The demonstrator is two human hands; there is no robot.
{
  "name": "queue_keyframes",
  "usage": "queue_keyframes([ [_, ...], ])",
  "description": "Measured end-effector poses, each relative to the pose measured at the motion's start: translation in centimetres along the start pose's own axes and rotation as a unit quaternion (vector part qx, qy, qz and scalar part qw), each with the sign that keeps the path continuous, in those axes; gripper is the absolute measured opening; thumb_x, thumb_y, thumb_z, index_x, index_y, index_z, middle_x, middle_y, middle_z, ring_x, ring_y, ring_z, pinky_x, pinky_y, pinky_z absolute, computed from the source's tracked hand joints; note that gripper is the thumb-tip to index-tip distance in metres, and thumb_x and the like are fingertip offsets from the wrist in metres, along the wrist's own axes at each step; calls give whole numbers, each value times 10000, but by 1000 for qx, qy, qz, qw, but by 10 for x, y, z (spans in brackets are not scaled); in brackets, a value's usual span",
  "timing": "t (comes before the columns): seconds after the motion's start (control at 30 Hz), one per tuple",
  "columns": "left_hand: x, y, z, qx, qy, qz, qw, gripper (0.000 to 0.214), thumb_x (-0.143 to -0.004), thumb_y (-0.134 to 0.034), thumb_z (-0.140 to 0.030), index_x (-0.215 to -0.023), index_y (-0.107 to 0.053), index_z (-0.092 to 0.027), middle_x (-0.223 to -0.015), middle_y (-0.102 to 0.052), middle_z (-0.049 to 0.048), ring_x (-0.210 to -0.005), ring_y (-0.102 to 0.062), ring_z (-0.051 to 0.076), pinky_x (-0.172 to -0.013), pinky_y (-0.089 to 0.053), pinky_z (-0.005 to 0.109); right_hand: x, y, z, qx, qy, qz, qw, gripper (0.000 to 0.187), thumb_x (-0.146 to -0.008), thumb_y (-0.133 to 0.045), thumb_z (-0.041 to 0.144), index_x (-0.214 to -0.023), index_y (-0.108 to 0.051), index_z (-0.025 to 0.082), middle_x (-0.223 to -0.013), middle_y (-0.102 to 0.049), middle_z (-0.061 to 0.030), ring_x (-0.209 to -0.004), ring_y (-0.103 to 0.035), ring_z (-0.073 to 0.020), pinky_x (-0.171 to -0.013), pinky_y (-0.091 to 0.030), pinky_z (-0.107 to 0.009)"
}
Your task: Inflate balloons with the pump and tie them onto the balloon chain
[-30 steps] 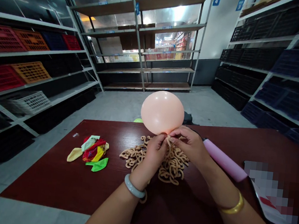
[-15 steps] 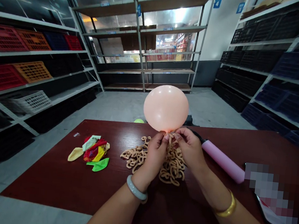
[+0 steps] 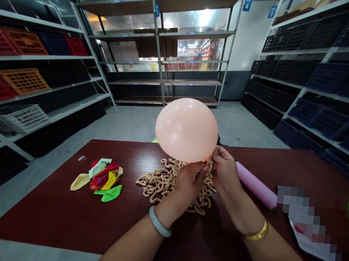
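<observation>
The balloon [image 3: 187, 129], inflated and peach, is held in the air above the middle of the desk [image 3: 44, 212], toward its far edge. Its long axis is tilted: the neck is turned down and to the right, and the round body lies up and to the left of the fingers. The neck is pinched by both hands, which meet there. The left hand [image 3: 189, 181] is closed on it from below, and the right hand [image 3: 224, 171] from the right side, so neither is nearer than the other. Directly beneath the hands a heap of beige loops [image 3: 159, 183] is spread on the desk. A pink pump [image 3: 256, 185] lies aslant just beside the right wrist, pointing toward the right edge. A small pile of flat balloons [image 3: 100, 179] is seen well apart, toward the left edge. Bare wood is left along the near edge and the near left corner, and open air above and to the left of the balloon.
</observation>
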State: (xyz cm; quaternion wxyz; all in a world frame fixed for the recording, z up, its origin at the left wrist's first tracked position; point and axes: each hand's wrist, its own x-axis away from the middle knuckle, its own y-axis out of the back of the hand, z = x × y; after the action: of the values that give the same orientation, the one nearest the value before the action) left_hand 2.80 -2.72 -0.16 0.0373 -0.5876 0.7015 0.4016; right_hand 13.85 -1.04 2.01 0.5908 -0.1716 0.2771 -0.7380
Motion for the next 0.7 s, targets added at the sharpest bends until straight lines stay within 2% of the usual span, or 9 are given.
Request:
queue_keyframes([
  [0.1, 1, 4, 1, -3, 0, -25, 1000, 298, -932, -425, -296, -704, -563, -162, -663, -564, 17, -635, -498, 130, -615, -352, 242, -3, 4, -3, 34, -34, 36, 998, 216, -696, -730, 372, -808, -638, 212, -764, -661, 5, -646, -578, -127, -598, -450, -258],
  [0.2, 0, 11, 7, -6, 40, -74, 996, 272, -938, -411, -301, -762, -568, -165, -704, -582, 23, -652, -514, 132, -625, -369, 239, -3, 6, -11, 102, -66, 71, 990, 272, -699, -723, 442, -794, -659, 196, -740, -668, -5, -630, -578, -128, -594, -448, -259],
  [0.27, -1, 14, 13, -22, 64, -100, 993, 256, -939, -406, -298, -798, -574, -167, -724, -596, 28, -652, -526, 134, -621, -375, 239, -2, 6, -18, 113, -86, 95, 985, 296, -679, -741, 447, -807, -677, 187, -760, -681, -15, -666, -598, -137, -642, -465, -269],
  [0.33, -2, 15, 18, -52, 69, -102, 991, 228, -931, -416, -273, -814, -580, -167, -746, -615, 39, -659, -545, 142, -624, -385, 245, 1, 3, -24, 102, -102, 111, 983, 305, -652, -772, 406, -846, -693, 185, -808, -696, -21, -714, -619, -147, -714, -479, -286],
  [0.43, -4, 13, 22, -107, 59, -69, 990, 208, -925, -411, -243, -870, -600, -173, -808, -653, 66, -710, -587, 166, -660, -411, 265, 3, 1, -29, 67, -108, 83, 988, 290, -626, -796, 341, -852, -701, 185, -804, -701, -19, -716, -631, -149, -744, -490, -294],
  [0.57, -5, 14, 21, -160, 67, -43, 984, 261, -929, -415, -319, -1018, -618, -181, -899, -685, 98, -801, -628, 210, -707, -438, 303, -3, 0, -30, 42, -124, 44, 990, 266, -615, -798, 328, -807, -695, 176, -731, -691, -16, -638, -618, -130, -633, -487, -253],
  [0.7, -7, 23, 24, -145, 111, -59, 981, 324, -922, -416, -436, -1028, -627, -215, -890, -695, 68, -792, -636, 206, -676, -438, 295, -22, -2, -34, 81, -111, 27, 990, 289, -590, -798, 369, -755, -672, 168, -678, -674, -14, -565, -585, -121, -557, -472, -250],
])
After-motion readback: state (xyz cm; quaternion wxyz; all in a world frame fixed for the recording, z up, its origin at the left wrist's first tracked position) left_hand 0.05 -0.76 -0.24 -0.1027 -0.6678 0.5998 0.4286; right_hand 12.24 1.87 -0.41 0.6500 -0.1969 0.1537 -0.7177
